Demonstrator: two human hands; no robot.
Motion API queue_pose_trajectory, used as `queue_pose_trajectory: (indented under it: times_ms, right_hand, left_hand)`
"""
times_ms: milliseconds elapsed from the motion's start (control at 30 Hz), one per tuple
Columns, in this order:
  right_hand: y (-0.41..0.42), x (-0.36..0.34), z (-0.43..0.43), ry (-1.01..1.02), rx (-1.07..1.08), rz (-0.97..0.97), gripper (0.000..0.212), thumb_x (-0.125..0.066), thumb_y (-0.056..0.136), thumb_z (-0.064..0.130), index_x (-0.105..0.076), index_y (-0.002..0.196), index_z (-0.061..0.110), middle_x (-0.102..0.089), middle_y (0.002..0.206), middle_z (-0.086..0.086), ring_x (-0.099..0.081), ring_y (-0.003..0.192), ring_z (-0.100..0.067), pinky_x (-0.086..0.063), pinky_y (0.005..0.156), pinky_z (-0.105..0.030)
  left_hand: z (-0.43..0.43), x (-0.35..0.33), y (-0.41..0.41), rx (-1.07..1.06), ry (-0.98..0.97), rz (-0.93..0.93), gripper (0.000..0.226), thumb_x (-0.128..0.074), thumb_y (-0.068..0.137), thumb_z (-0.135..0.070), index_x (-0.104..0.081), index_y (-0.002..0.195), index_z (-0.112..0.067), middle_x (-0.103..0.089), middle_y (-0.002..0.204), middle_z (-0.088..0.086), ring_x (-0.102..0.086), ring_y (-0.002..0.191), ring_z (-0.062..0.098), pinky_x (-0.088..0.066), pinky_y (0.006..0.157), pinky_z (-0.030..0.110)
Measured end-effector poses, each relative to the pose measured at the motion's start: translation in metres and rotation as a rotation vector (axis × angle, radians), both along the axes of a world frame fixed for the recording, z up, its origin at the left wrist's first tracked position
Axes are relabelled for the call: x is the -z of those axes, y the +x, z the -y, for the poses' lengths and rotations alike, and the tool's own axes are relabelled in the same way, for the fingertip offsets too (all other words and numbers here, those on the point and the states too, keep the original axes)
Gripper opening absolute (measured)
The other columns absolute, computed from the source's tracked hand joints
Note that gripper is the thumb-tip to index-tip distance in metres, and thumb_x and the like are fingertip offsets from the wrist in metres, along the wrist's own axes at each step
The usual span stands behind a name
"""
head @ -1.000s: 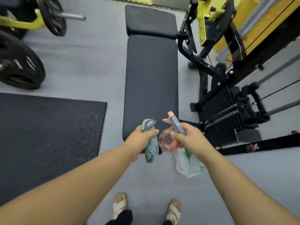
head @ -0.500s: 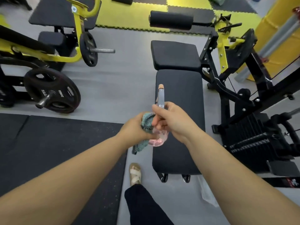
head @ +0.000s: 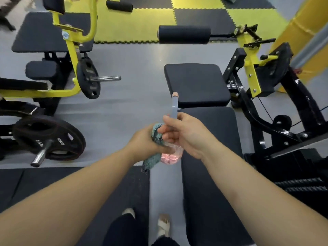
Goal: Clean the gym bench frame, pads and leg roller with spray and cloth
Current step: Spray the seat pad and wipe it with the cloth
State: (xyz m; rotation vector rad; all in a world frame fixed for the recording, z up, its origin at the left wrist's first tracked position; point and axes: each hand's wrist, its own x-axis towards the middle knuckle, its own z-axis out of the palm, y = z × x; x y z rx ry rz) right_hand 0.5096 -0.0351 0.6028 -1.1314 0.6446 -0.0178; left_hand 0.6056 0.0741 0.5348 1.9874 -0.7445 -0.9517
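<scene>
Left hand (head: 140, 141) fingers clench cloth (head: 152, 160), touching spray bottle (head: 171, 155) gripped by right hand (head: 186, 137) fingers. Long pad (head: 213, 192) just right of the fingers, seat pad (head: 195, 84) beyond, leg roller (head: 183, 34) furthest. Risk: nozzle looks off-pad, so mist could land on the floor and leave it slippery.

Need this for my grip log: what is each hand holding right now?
Left hand: grips the teal cloth.
Right hand: grips the pink spray bottle.

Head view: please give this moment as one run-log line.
left hand: holds cloth | right hand: holds spray bottle | bench pad: untouched
</scene>
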Motion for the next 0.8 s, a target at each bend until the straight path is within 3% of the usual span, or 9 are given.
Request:
queue_pose_trajectory:
  times_ms: [100,200,267,367,467,567,633,733,800]
  right_hand:
    - [0.035,-0.005,0.035,-0.174,-0.165,-0.038,0.039,-0.068,0.084,0.012,-0.05,0.119,0.008,-0.073,0.081,-0.006,-0.065,0.062,-0.013,-0.051,0.058,-0.022]
    - [0.065,-0.011,0.068,-0.51,-0.328,-0.116,0.069,-0.077,0.075,0.012,-0.041,0.133,0.019,-0.068,0.072,0.002,-0.06,0.064,-0.007,-0.048,0.064,-0.019]
    - [0.089,-0.009,0.084,-0.699,-0.219,-0.143,0.064,-0.08,0.073,0.02,-0.048,0.128,0.022,-0.058,0.067,0.007,-0.054,0.064,-0.003,-0.046,0.067,-0.021]
    - [0.126,0.0,0.097,-0.883,0.149,-0.218,0.046,-0.08,0.07,0.036,-0.057,0.106,0.018,-0.06,0.086,0.004,-0.056,0.076,-0.013,-0.05,0.072,-0.03]
    - [0.163,0.017,0.111,-0.746,0.441,-0.245,0.054,-0.079,0.071,0.038,-0.046,0.105,0.013,-0.057,0.104,-0.007,-0.059,0.093,-0.021,-0.052,0.079,-0.037]
    - [0.192,0.037,0.132,-0.571,0.576,-0.178,0.052,-0.073,0.078,0.038,-0.042,0.116,0.02,-0.047,0.119,-0.007,-0.055,0.1,-0.014,-0.048,0.081,-0.025]
    - [0.201,0.048,0.149,-0.529,0.595,-0.191,0.045,-0.066,0.085,0.039,-0.045,0.12,0.022,-0.048,0.119,0.002,-0.053,0.099,-0.003,-0.044,0.082,-0.02]
    - [0.201,0.07,0.178,-0.445,0.626,-0.216,0.035,-0.056,0.091,0.042,-0.053,0.117,0.019,-0.06,0.103,0.005,-0.062,0.088,-0.008,-0.051,0.087,-0.036]
    - [0.199,0.088,0.199,-0.354,0.645,-0.258,0.031,-0.051,0.093,0.044,-0.055,0.117,0.025,-0.063,0.105,-0.001,-0.065,0.075,-0.014,-0.052,0.087,-0.041]
  left_hand:
    - [0.027,-0.004,0.045,0.048,0.007,-0.017,0.056,-0.086,0.041,-0.044,-0.064,0.092,-0.033,-0.072,0.086,-0.011,-0.067,0.089,0.012,-0.054,0.085,0.04]
    - [0.055,-0.01,0.089,0.098,-0.04,-0.048,0.05,-0.089,0.052,-0.027,-0.067,0.096,-0.032,-0.073,0.089,-0.009,-0.068,0.089,0.011,-0.055,0.083,0.033]
    - [0.077,-0.016,0.12,0.146,-0.073,-0.07,0.051,-0.09,0.054,-0.022,-0.066,0.099,-0.031,-0.072,0.089,-0.011,-0.068,0.089,0.01,-0.054,0.079,0.027]
    - [0.107,-0.024,0.156,0.242,-0.065,-0.061,0.049,-0.09,0.053,-0.024,-0.064,0.093,-0.036,-0.071,0.086,-0.015,-0.067,0.085,0.005,-0.054,0.08,0.028]
    - [0.137,-0.028,0.183,0.381,-0.005,-0.045,0.036,-0.086,0.06,-0.027,-0.058,0.08,-0.037,-0.067,0.077,-0.021,-0.06,0.076,-0.007,-0.048,0.071,0.015]
    - [0.167,-0.02,0.201,0.447,0.011,-0.118,0.035,-0.085,0.063,-0.023,-0.058,0.081,-0.035,-0.065,0.07,-0.027,-0.06,0.069,-0.011,-0.043,0.059,0.005]
    - [0.188,-0.013,0.212,0.498,0.07,-0.14,0.035,-0.084,0.064,-0.024,-0.06,0.086,-0.035,-0.068,0.078,-0.023,-0.063,0.076,-0.006,-0.045,0.067,0.008]
    - [0.221,-0.002,0.236,0.561,0.19,-0.22,0.025,-0.079,0.071,-0.028,-0.063,0.089,-0.033,-0.068,0.089,-0.012,-0.065,0.083,0.006,-0.049,0.073,0.02]
    - [0.242,0.011,0.256,0.514,0.278,-0.255,0.024,-0.073,0.079,-0.028,-0.064,0.101,-0.023,-0.066,0.095,-0.004,-0.064,0.087,0.013,-0.048,0.072,0.021]
